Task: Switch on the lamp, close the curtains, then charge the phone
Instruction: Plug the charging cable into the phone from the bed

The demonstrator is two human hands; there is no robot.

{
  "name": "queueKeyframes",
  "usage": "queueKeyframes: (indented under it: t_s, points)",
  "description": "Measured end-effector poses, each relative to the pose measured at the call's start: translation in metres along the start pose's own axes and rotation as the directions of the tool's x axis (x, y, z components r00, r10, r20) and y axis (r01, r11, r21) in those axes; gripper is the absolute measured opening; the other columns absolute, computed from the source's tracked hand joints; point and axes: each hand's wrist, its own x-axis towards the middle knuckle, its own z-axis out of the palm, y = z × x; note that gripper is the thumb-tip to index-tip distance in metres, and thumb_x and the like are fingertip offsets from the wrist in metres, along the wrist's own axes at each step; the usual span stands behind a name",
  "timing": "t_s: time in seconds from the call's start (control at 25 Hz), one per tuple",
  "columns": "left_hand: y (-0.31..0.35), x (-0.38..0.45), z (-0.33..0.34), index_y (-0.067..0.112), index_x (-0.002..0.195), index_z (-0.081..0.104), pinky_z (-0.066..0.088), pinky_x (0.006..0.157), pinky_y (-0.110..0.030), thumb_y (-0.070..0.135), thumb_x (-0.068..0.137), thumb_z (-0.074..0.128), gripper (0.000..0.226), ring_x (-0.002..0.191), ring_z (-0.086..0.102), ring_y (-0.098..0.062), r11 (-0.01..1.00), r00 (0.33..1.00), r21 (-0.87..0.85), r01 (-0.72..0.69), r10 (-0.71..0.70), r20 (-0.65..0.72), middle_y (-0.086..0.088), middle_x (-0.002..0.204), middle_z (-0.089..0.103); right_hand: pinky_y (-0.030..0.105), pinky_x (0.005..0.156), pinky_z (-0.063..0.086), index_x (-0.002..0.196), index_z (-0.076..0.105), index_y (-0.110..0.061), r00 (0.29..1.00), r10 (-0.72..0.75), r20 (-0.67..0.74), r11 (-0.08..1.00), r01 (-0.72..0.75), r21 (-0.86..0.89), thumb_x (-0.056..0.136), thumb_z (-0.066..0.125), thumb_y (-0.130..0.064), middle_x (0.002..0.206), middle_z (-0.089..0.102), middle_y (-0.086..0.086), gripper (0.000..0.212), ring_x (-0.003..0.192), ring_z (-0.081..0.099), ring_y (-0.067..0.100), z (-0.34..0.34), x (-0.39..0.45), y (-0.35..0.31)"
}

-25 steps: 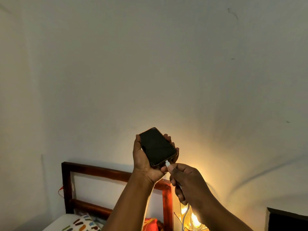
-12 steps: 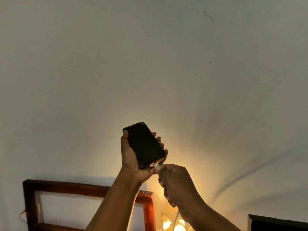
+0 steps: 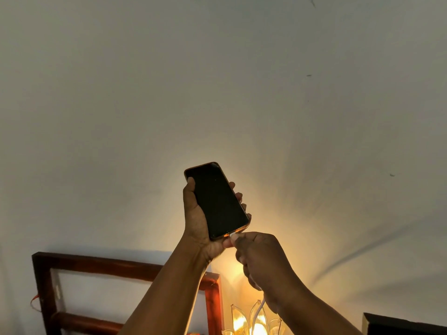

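Observation:
A black phone (image 3: 216,200) with a dark screen and an orange edge is held up in front of the wall, tilted with its bottom end to the lower right. My left hand (image 3: 197,218) grips it from the left and behind. My right hand (image 3: 260,256) pinches the white plug of a charging cable (image 3: 258,309) against the phone's bottom edge; the plug tip is hidden between fingers and phone. The cable runs down from my fist. Below it a lit lamp (image 3: 254,322) with clear petal-shaped glass glows yellow.
A dark red wooden headboard (image 3: 125,264) stands against the pale wall at the lower left. A dark box-like corner (image 3: 401,325) shows at the bottom right. The curtains are out of view.
The plug's white tip, visible just off the phone's bottom edge earlier, is now pressed against it and hidden. The view has tilted up, so the pillow and bed left the frame.

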Motion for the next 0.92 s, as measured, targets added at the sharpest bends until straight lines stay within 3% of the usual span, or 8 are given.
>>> queueKeyframes:
  t_s: [0.08, 0.2, 0.36, 0.48, 0.6, 0.76, 0.92]
  points:
    - [0.005, -0.003, -0.003, 0.009, 0.11, 0.064, 0.054, 0.077, -0.043, 0.072, 0.076, 0.05, 0.073, 0.077, 0.065, -0.027, 1.0, 1.0, 0.004, 0.001, -0.001, 0.004, -0.014, 0.09, 0.066, 0.021, 0.049, 0.037, 0.05, 0.065, -0.02, 0.999, 0.002, 0.05, 1.0, -0.003, 0.024, 0.092, 0.059, -0.022, 0.047, 0.055, -0.002, 0.043, 0.047, 0.046, 0.011, 0.003, -0.001, 0.0]
    - [0.018, -0.012, -0.009, 0.01, 0.114, 0.063, 0.053, 0.08, -0.043, 0.073, 0.076, 0.049, 0.075, 0.081, 0.065, -0.026, 1.0, 0.999, -0.02, -0.016, 0.016, 0.033, -0.013, 0.093, 0.066, 0.019, 0.041, 0.037, 0.077, 0.069, -0.019, 0.976, -0.112, 0.186, 0.991, 0.124, -0.052, 0.092, 0.056, -0.033, 0.057, 0.056, 0.001, 0.024, 0.037, 0.045, 0.008, 0.007, -0.003, 0.002]
    - [0.027, -0.021, -0.015, 0.011, 0.124, 0.057, 0.052, 0.084, -0.042, 0.074, 0.075, 0.049, 0.079, 0.088, 0.063, -0.025, 0.999, 0.999, -0.052, -0.008, 0.01, 0.037, -0.011, 0.099, 0.065, 0.021, 0.046, 0.041, 0.078, 0.073, -0.03, 0.886, -0.118, 0.448, 0.973, 0.193, -0.127, 0.073, 0.056, -0.061, 0.055, 0.059, 0.001, 0.037, 0.04, 0.048, 0.014, 0.0, -0.001, 0.021]
    - [0.029, -0.026, -0.025, 0.01, 0.115, 0.064, 0.053, 0.083, -0.042, 0.073, 0.077, 0.048, 0.076, 0.085, 0.065, -0.026, 0.996, 0.999, -0.082, 0.02, -0.017, 0.04, -0.012, 0.098, 0.067, 0.026, 0.051, 0.045, 0.079, 0.075, -0.024, 0.864, -0.022, 0.504, 0.945, 0.183, -0.272, 0.07, 0.061, -0.07, 0.053, 0.061, -0.005, 0.048, 0.046, 0.054, 0.018, -0.016, -0.01, 0.057]
    - [0.031, -0.03, -0.038, 0.009, 0.103, 0.072, 0.054, 0.083, -0.043, 0.074, 0.078, 0.044, 0.075, 0.086, 0.066, -0.027, 0.989, 0.998, -0.142, 0.032, -0.024, 0.06, -0.012, 0.098, 0.069, 0.021, 0.042, 0.041, 0.072, 0.073, -0.018, 0.88, 0.089, 0.467, 0.931, 0.094, -0.353, 0.068, 0.073, -0.058, 0.051, 0.06, -0.002, 0.039, 0.039, 0.051, 0.011, -0.045, -0.026, 0.094]
    - [0.013, -0.034, -0.054, 0.009, 0.108, 0.071, 0.056, 0.081, -0.043, 0.074, 0.079, 0.044, 0.076, 0.088, 0.067, -0.028, 0.973, 0.99, -0.189, 0.133, -0.122, 0.072, -0.013, 0.103, 0.068, 0.022, 0.044, 0.04, 0.069, 0.071, -0.011, 0.944, 0.217, 0.25, 0.878, -0.076, -0.473, 0.075, 0.075, -0.04, 0.049, 0.057, -0.001, 0.031, 0.043, 0.048, 0.014, -0.086, -0.054, 0.139]
    - [-0.021, -0.04, -0.072, 0.01, 0.114, 0.068, 0.056, 0.081, -0.044, 0.075, 0.078, 0.044, 0.078, 0.09, 0.067, -0.029, 0.933, 0.971, -0.267, 0.24, -0.228, 0.074, -0.013, 0.106, 0.067, 0.015, 0.047, 0.042, 0.076, 0.069, -0.001, 0.928, 0.365, 0.078, 0.759, -0.248, -0.603, 0.082, 0.072, -0.033, 0.052, 0.059, -0.003, 0.033, 0.044, 0.052, 0.005, -0.116, -0.085, 0.18]
